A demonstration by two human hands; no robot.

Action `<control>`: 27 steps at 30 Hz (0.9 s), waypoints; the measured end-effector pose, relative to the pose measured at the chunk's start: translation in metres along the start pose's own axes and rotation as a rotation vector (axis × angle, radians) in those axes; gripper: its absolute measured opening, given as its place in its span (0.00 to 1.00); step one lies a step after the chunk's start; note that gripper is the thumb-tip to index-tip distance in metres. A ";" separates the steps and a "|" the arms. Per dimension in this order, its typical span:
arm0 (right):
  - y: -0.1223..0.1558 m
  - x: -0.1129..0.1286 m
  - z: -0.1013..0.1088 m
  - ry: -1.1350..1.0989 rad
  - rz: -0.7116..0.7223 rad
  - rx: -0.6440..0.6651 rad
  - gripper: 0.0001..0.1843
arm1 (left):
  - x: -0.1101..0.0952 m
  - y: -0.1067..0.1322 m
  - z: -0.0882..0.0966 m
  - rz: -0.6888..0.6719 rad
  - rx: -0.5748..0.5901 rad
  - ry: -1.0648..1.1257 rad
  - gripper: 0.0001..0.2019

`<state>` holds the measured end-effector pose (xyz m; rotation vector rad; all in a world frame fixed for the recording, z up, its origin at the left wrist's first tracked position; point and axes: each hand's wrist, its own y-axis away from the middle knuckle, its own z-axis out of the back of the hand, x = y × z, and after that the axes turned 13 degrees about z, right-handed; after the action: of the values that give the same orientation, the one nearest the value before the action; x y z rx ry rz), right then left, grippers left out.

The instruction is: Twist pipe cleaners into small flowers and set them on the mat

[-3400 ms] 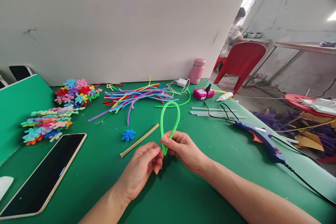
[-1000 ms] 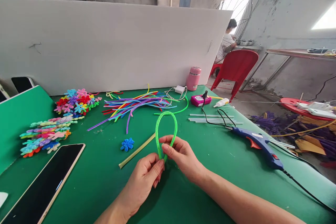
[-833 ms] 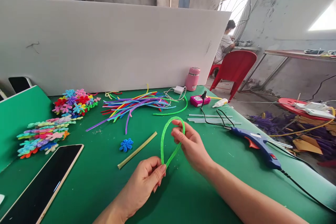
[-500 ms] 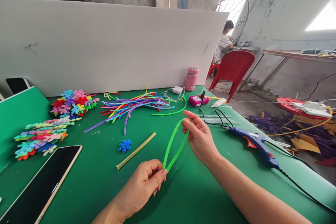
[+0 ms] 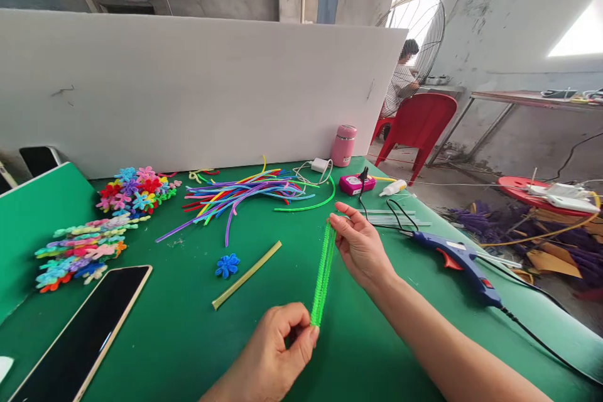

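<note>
A bright green pipe cleaner (image 5: 323, 273), doubled into narrow side-by-side strands, stretches between my hands above the table. My left hand (image 5: 282, 345) pinches its lower end between thumb and fingers. At the upper end, my right hand (image 5: 360, 242) grips it between thumb and index finger. Left of the strands, a blue pipe-cleaner flower (image 5: 227, 266) lies beside a flat yellowish strip (image 5: 247, 275). Farther back is a loose pile of coloured pipe cleaners (image 5: 249, 193).
Finished-looking fuzzy flowers (image 5: 136, 191) are heaped at the left, near a phone (image 5: 80, 333). On the right lie a blue glue gun (image 5: 456, 257) with its black cord, clear glue sticks (image 5: 396, 218), a pink box (image 5: 357, 184) and a pink bottle (image 5: 343, 146). A white board (image 5: 202, 94) stands behind.
The green pipe cleaner has gone from an open loop to straight, close-lying strands. My left hand has moved right and down, pulling it taut; my right hand has barely shifted.
</note>
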<state>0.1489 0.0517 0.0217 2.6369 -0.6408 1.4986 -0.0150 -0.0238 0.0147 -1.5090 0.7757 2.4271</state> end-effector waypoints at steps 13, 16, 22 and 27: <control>-0.021 0.005 -0.044 -0.063 0.045 0.035 0.23 | -0.017 -0.004 0.008 -0.164 -0.290 -0.108 0.14; -0.027 0.002 -0.055 -0.062 0.069 0.038 0.22 | -0.020 -0.004 0.010 -0.123 -0.312 -0.031 0.15; -0.028 -0.006 -0.063 0.006 -0.002 0.065 0.20 | -0.008 -0.013 0.014 0.036 -0.268 0.374 0.17; 0.004 -0.016 -0.054 0.019 -0.230 0.164 0.21 | -0.007 -0.020 0.021 0.057 -0.306 0.597 0.18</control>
<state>0.0965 0.0658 0.0364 2.6953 -0.2107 1.5660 -0.0201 0.0043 0.0214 -2.4167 0.5478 2.2133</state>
